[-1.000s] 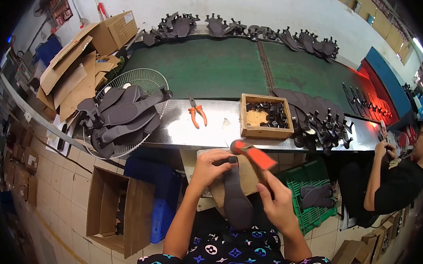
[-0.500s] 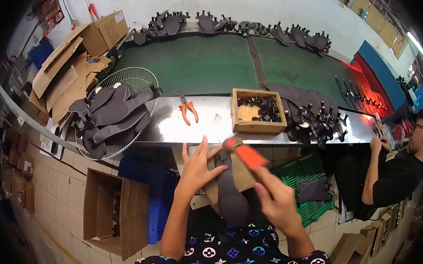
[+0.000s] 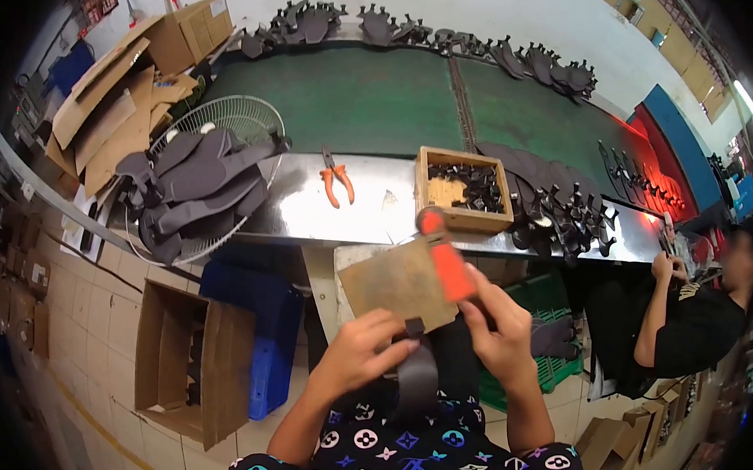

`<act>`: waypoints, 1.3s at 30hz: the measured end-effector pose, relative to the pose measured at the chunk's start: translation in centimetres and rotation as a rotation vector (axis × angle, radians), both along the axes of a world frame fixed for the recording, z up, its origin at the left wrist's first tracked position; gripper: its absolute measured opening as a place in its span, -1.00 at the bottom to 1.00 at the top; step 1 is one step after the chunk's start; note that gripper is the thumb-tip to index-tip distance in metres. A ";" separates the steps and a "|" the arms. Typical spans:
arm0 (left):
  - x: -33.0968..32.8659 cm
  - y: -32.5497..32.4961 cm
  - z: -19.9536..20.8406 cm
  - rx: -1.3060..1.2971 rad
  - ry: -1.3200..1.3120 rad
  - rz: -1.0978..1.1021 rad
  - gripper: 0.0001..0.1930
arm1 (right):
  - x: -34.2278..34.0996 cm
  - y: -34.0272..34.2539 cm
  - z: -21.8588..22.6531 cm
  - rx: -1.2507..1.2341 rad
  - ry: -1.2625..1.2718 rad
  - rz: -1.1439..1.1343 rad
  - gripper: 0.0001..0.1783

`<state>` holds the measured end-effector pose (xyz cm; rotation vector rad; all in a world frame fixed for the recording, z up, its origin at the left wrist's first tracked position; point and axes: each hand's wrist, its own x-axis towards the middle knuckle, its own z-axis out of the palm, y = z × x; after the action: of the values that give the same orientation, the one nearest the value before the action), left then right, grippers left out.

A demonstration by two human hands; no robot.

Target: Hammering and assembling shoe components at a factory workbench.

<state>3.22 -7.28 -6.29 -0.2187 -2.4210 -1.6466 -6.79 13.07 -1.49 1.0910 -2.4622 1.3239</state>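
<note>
Dark strap [image 3: 417,377] has drawn back; wooden box [image 3: 475,220] holds small black parts [image 3: 482,197].

Left hand [image 3: 361,352], splayed half a second ago, now pinches the grey sole [image 3: 417,377] by its narrow end — sole drawn bodyward, most of the tan board [image 3: 392,281] bared — red hammer [image 3: 452,270] clear of it.

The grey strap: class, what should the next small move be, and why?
Perhaps ease the grey strap further onto the tan board: the left hand's grip holds its black end at the near edge, while the hammer is over the right side, apart from the strap.
</note>
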 end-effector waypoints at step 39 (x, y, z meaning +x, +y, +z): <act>6.2 4.2 2.9 0.771 -0.145 -0.750 -0.71 | 0.2 0.1 6.9 0.260 -0.076 1.352 -0.67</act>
<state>9.38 -3.11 -3.37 -0.9678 -1.6546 -2.8369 -6.60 13.18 5.39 3.0599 -1.7989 1.1631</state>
